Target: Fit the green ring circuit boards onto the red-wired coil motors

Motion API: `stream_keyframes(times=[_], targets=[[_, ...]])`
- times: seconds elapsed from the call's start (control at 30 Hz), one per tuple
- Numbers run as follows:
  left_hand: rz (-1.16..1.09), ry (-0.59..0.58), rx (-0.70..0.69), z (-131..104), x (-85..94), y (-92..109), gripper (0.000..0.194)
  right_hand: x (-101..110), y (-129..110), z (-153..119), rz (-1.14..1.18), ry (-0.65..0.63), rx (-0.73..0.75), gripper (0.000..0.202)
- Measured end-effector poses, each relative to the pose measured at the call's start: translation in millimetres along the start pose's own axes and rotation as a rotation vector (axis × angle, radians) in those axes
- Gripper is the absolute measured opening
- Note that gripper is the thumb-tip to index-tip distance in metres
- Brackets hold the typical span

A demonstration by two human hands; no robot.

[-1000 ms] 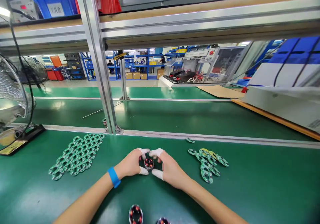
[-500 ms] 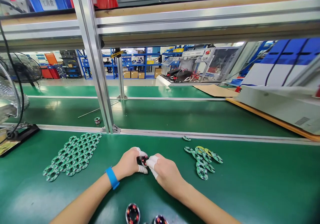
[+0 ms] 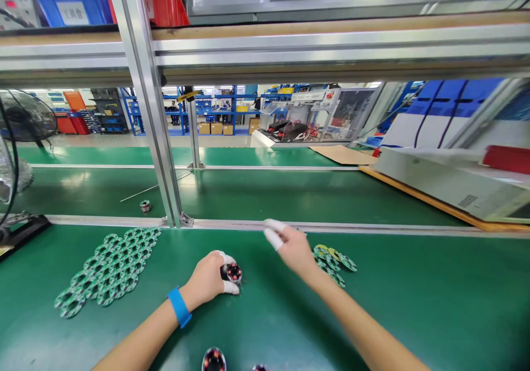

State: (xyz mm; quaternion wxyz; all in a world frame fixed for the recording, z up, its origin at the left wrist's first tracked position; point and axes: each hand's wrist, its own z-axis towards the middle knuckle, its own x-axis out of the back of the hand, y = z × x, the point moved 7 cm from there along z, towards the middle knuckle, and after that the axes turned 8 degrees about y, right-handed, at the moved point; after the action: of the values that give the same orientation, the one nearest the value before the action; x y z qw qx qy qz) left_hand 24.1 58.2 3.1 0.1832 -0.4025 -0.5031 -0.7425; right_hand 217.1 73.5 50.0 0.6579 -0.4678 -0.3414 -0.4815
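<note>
- Your left fingers [image 3: 231,288], white-tipped, are grasping the coil [image 3: 234,273] between thumb and forefinger, its red-and-black face showing at the counter's [image 3: 414,305] middle.
- Your left hand [image 3: 207,276] sits at the coil's nine o'clock, with a blue band [image 3: 179,307] round the wrist at eight.
- Your right fingers [image 3: 274,239], also white-tipped, are released and extended, somewhat blurred, between the coil's one and two o'clock.
- Your right hand [image 3: 295,248] is at two o'clock, well apart from the coil and near the ring pile [image 3: 331,276].
- That pile lies at three o'clock, green with some yellow, partly behind your right forearm.
- Two near coils [image 3: 214,361] lie toward you at six o'clock, cut by the lower edge.
- At nine o'clock, green rings [image 3: 111,266] lie in close-packed rows.
- At ten o'clock, past the metal rail [image 3: 372,229], stands a far coil [image 3: 145,206].
</note>
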Motion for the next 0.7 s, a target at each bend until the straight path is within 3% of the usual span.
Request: stream_keyframes(times=[0.13,0.2,0.27,0.37,0.5,0.6,0.7], targets=[[-0.02,0.009,0.025,-1,-4.1,2,0.048,9,87,34,-0.153,0.025,-0.25,0.038],[-0.018,-0.013,0.024,-2,-3.9,3,0.049,7,109,37,-0.191,0.01,-0.288,0.033],[-0.019,-0.071,0.009,-3,-0.2,5,0.052,3,110,37,-0.175,-0.016,-0.251,0.025],[-0.047,-0.106,-0.033,-2,17.0,10,0.046,-2,75,34,-0.039,-0.091,-0.067,0.024],[-0.192,0.112,0.002,4,48.8,16,0.021,0,-10,10,0.207,-0.2,0.273,0.042],[-0.271,0.085,0.0,6,42.8,26,0.026,10,-62,-18,0.414,-0.203,0.559,0.042],[-0.382,0.014,0.017,4,29.3,32,0.029,13,-74,-29,0.49,-0.152,0.599,0.042]])
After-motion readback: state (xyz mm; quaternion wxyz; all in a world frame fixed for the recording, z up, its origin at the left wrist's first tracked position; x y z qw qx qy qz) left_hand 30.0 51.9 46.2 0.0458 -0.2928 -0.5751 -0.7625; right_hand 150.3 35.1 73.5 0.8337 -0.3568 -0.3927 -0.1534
